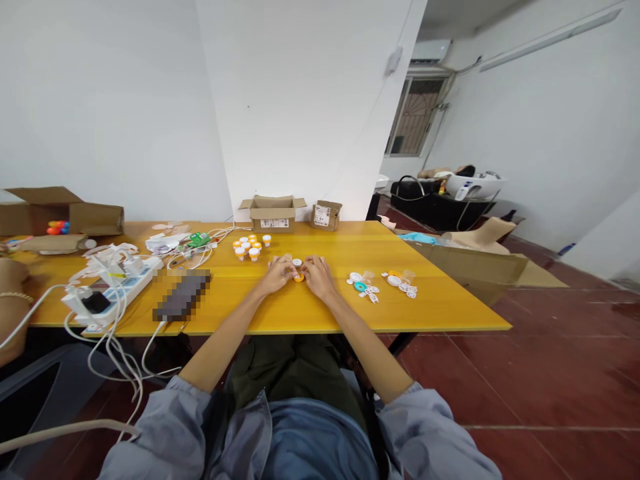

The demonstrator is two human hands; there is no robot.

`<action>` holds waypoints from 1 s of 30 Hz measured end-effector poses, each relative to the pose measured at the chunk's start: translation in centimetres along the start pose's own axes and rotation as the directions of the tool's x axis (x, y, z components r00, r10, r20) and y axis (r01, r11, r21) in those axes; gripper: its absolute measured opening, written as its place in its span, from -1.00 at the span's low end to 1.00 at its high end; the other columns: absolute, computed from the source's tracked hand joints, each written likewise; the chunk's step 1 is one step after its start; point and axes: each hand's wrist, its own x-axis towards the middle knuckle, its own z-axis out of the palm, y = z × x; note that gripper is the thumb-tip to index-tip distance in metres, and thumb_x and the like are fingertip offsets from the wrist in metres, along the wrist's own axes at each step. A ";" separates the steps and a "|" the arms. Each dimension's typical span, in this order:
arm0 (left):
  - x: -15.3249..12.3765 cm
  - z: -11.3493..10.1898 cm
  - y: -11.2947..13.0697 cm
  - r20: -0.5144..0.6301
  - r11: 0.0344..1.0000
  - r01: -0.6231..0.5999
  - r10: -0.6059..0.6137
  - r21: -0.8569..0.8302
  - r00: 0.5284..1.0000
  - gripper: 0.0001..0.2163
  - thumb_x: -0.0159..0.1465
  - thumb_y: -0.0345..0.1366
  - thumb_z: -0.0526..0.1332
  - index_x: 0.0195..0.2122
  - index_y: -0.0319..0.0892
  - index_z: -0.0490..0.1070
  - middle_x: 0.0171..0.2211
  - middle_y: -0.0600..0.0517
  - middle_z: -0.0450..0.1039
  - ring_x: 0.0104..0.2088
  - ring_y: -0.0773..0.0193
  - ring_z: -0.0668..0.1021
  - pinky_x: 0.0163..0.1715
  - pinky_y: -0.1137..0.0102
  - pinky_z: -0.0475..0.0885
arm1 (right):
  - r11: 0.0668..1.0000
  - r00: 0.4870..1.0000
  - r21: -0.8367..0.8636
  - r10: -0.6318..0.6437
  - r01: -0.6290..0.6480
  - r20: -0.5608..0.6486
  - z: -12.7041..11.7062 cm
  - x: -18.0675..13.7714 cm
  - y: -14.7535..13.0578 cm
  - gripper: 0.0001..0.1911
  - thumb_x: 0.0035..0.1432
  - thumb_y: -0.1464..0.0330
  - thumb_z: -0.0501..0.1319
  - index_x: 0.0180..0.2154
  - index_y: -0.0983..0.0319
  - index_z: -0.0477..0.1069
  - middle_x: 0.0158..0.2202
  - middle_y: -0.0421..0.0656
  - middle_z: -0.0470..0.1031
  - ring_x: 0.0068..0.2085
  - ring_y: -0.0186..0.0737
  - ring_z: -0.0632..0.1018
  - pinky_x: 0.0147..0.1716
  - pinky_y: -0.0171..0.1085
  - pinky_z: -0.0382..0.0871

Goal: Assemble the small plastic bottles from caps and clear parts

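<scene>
My left hand [280, 275] and my right hand [319, 276] meet over the table, fingers curled inward. Between their fingertips is a small orange round part [299, 277], gripped from both sides. A small white round piece [297, 263] shows just beyond it, and I cannot tell whether the two are joined. To the left and farther back stands a cluster of small white-and-orange cups [245, 248]. Right of my right hand lie loose parts: a white ring [355, 277], a teal ring [360, 287], white perforated pieces [371, 291] and an orange ring [395, 273].
Two cardboard boxes, an open one [273, 215] and a smaller one [327, 215], stand at the back. On the left are a power strip [127, 290], tangled cables, a pixelated dark device [184, 295] and another person's arm [13, 307]. A large carton [450, 267] stands beyond the table's right edge.
</scene>
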 end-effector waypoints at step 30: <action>-0.1 -0.1 -0.3 0.041 0.996 -0.039 0.036 0.076 0.998 -0.91 0.28 -0.24 0.23 -0.26 -0.02 0.54 -0.09 0.05 0.44 0.04 0.07 0.36 0.13 0.10 0.22 | 0.998 0.999 -0.055 0.032 -0.030 0.043 -0.4 -0.1 -0.4 -0.80 0.22 0.49 0.17 -0.21 0.16 0.53 -0.01 -0.02 0.46 0.01 -0.04 0.42 0.02 -0.12 0.32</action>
